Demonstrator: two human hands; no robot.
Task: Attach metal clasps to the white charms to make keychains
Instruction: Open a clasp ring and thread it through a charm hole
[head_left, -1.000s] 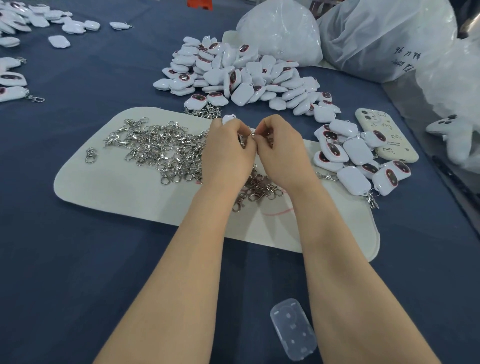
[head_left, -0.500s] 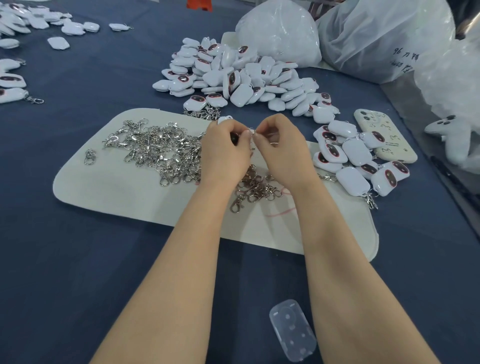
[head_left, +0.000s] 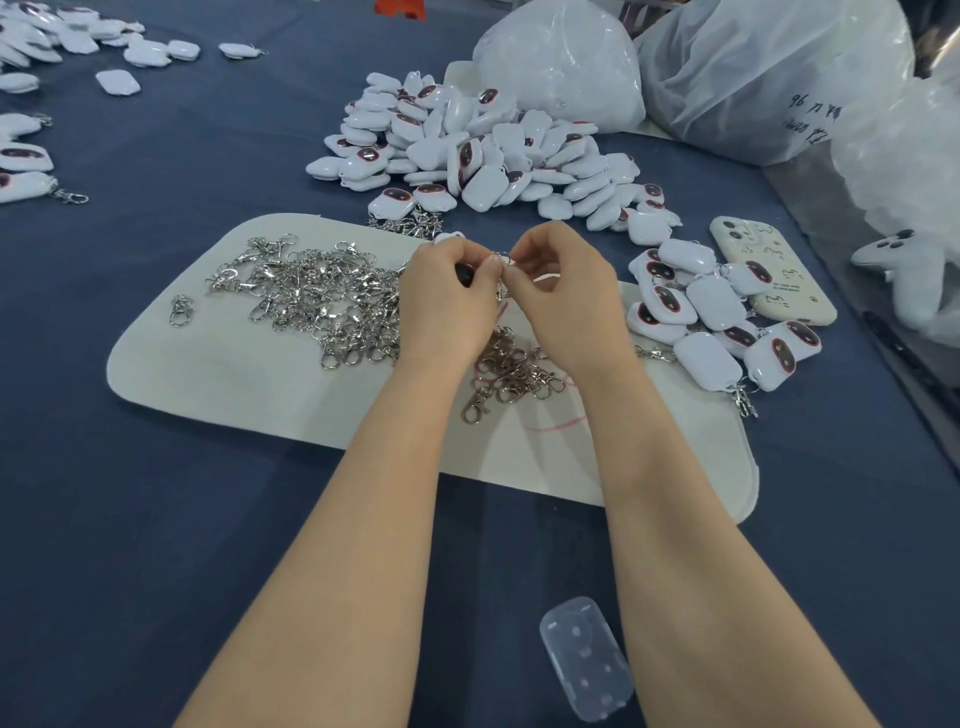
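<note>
My left hand (head_left: 447, 296) grips a white charm (head_left: 449, 238), mostly hidden in its fingers, above the pale felt mat (head_left: 218, 374). My right hand (head_left: 566, 291) pinches a small metal clasp ring (head_left: 503, 258) right at the left fingertips. A heap of loose silver clasps (head_left: 317, 306) lies on the mat to the left of my hands, and a smaller cluster of clasps (head_left: 511, 374) sits under my wrists. A big pile of white charms (head_left: 483, 150) lies behind the mat. Charms with clasps (head_left: 717, 322) lie to the right.
A phone in a cream case (head_left: 774, 270) lies at the right beside the finished charms. White plastic bags (head_left: 566, 62) stand at the back. More charms (head_left: 31, 166) are scattered at the far left. A clear plastic lid (head_left: 584, 657) lies near the front on the blue cloth (head_left: 130, 519).
My hands have drawn slightly apart at the fingertips, with the right hand's fingers lifted a little; the charm and ring stay between them.
</note>
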